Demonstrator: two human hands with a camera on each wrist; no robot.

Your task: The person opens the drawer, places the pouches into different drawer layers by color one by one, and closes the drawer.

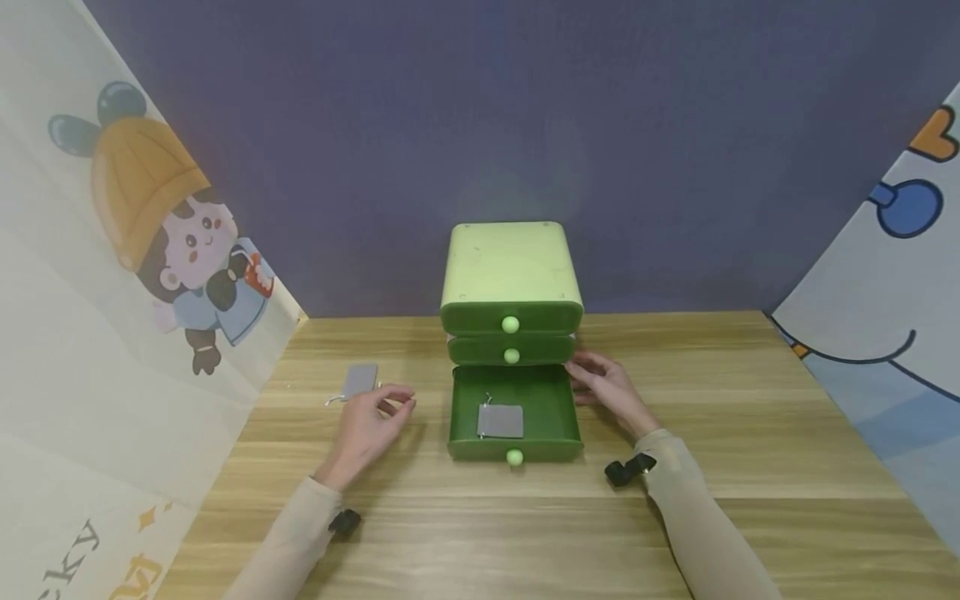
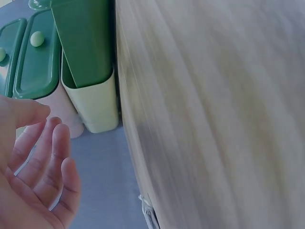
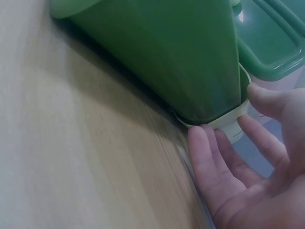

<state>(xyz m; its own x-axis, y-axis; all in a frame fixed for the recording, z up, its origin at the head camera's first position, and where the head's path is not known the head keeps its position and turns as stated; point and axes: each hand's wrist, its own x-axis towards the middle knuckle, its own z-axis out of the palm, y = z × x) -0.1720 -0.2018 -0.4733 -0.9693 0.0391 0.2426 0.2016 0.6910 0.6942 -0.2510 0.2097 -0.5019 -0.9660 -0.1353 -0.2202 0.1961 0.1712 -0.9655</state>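
A small green drawer cabinet stands on the table, its bottom drawer pulled out. Inside that drawer lies a grey drawstring pouch. Left of the cabinet, a second grey drawstring pouch lies on the table, partly covered by my left hand. This hand holds nothing; its fingers are relaxed and bent, thumb near the index finger. My right hand is at the cabinet's right side. In the right wrist view its fingertips and thumb touch the front edge of the pale casing.
The upper drawer and middle drawer, with round light-green knobs, are above the pulled-out one. A dark blue panel stands behind the wooden table. Printed white panels flank both sides.
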